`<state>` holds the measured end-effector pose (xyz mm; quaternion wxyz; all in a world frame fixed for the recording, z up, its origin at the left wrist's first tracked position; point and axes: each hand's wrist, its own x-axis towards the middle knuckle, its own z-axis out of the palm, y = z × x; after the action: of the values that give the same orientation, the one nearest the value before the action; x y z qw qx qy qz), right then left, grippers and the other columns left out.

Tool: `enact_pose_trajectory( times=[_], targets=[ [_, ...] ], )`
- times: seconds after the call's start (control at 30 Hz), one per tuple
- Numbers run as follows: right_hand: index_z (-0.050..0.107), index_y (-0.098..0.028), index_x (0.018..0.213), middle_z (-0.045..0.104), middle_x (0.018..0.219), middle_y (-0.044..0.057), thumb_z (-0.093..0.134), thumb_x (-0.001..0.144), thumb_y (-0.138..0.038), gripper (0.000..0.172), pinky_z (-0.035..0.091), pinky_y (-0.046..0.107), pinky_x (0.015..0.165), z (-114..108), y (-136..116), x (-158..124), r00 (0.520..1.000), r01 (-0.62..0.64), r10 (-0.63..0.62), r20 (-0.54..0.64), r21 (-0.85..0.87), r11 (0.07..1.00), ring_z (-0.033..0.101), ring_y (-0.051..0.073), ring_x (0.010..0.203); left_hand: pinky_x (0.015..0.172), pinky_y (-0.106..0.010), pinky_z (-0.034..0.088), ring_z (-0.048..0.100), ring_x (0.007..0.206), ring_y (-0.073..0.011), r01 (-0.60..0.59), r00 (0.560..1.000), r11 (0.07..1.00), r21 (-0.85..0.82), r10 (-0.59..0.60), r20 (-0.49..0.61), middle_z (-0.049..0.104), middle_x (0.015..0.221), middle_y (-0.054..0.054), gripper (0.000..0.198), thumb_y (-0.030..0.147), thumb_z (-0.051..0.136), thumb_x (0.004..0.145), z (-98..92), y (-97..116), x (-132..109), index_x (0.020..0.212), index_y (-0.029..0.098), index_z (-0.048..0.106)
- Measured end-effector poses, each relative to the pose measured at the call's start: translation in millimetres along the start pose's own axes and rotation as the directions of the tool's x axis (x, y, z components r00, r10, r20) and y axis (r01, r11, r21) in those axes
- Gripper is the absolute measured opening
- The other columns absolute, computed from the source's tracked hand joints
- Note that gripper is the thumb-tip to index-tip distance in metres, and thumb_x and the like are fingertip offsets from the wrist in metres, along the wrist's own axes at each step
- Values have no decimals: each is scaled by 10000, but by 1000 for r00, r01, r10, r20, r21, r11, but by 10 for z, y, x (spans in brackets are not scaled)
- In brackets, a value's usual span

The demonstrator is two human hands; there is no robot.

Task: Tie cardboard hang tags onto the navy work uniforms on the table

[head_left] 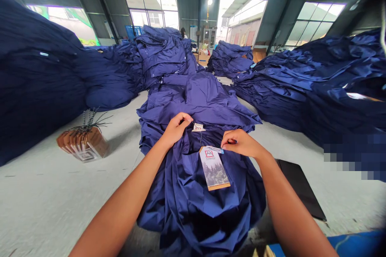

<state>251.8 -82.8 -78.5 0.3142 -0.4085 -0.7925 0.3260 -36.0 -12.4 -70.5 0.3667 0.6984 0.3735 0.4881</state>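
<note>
A navy blue garment (181, 192) lies bunched on the table in front of me, collar area facing up. A white neck label (198, 127) shows at its collar. My left hand (176, 129) is closed in a pinch beside this label, at the thin dark-and-white cord (201, 138). My right hand (239, 143) pinches another part of the cord at the top corner of a hang tag (215, 170). The tag has a red logo, a grey forest picture and a brown lower edge, and it rests on the fabric below the collar.
On the left stands a bundle of brown hang tags (83, 143) with cords upright. A black tablet or phone (301, 188) lies by my right forearm. Tall navy garment piles (39, 76) flank the grey-white table (39, 188), with more piles (164, 54) behind. A person (183, 33) is far back.
</note>
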Motion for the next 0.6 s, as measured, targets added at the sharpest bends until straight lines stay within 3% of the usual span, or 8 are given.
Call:
enact_pose_trajectory(
  times=[0.1,0.23,0.33,0.43,0.6],
  targets=[
    [804,-181,817,675,812,41,748,802,-301,133,366,300,625,-16,9,17,999,-28,24,37,134,991,512,143,670,1031,-399,462,653,1003,-234,-1,1000,1000,2,1,2,719,993,-65,225,419,673,878,3,4,-1,880,196,649],
    [838,-192,864,705,827,52,821,782,-416,238,388,303,639,-28,-3,34,992,-34,12,124,173,984,559,158,705,1024,-392,466,653,992,-230,-4,1000,1000,1,4,5,717,981,-63,229,425,669,875,2,14,-2,875,196,649],
    [850,-206,886,735,863,60,835,782,-444,261,442,311,700,-17,4,37,992,-16,-15,127,235,972,620,177,770,1019,-387,468,653,985,-228,-4,1000,1000,7,4,2,717,975,-60,223,420,670,870,2,19,-4,870,198,650],
    [850,-211,860,758,884,64,842,778,-431,235,477,321,757,37,-11,39,998,-17,-4,65,316,949,661,192,818,1014,-385,468,650,983,-228,-4,1000,1000,14,4,-1,720,973,-59,214,411,675,864,7,29,-14,862,198,655],
    [815,-194,825,759,865,49,793,807,-423,230,465,310,743,168,-162,167,986,-6,64,-151,353,936,644,176,784,983,-362,472,654,968,-223,14,1000,1000,16,-14,3,734,978,-63,219,408,686,853,-15,134,-7,873,189,690]
  ],
)
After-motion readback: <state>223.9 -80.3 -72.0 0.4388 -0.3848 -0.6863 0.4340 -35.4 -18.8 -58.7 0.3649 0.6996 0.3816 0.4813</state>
